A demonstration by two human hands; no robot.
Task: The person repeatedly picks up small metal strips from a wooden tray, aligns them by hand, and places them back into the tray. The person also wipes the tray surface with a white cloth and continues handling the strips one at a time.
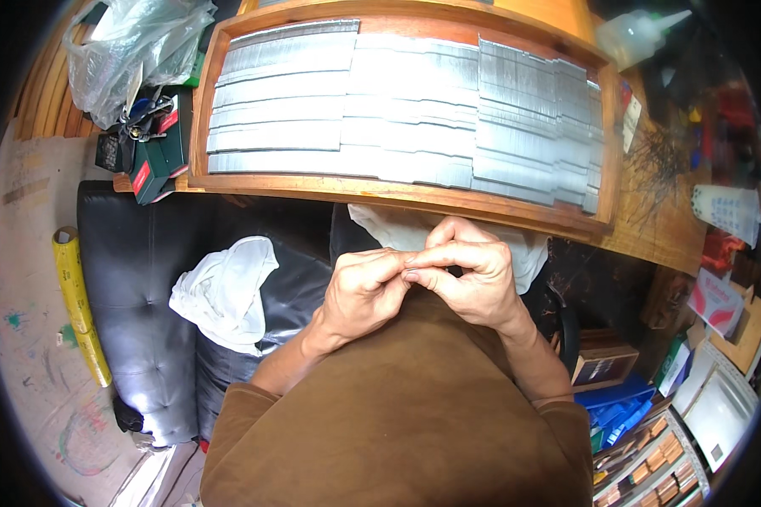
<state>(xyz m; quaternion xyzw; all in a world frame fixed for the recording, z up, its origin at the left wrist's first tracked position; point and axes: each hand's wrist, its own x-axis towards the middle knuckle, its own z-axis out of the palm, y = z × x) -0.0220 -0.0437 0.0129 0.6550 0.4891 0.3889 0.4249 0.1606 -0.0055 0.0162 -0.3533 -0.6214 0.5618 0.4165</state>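
Both hands, left hand [359,291] and right hand [469,275], fingers pinched together before a wooden tray [199,127] of silvery staple strips [397,110].

One head-worn fisheye looks steeply down, close over the lap and wooden tray [196,127].

Wooden table with a tray of metal strips

The table [651,228] carries a shallow wooden tray [199,127] filled with rows of silvery staple strips [397,101]; a green box [165,152] lies at its left end.
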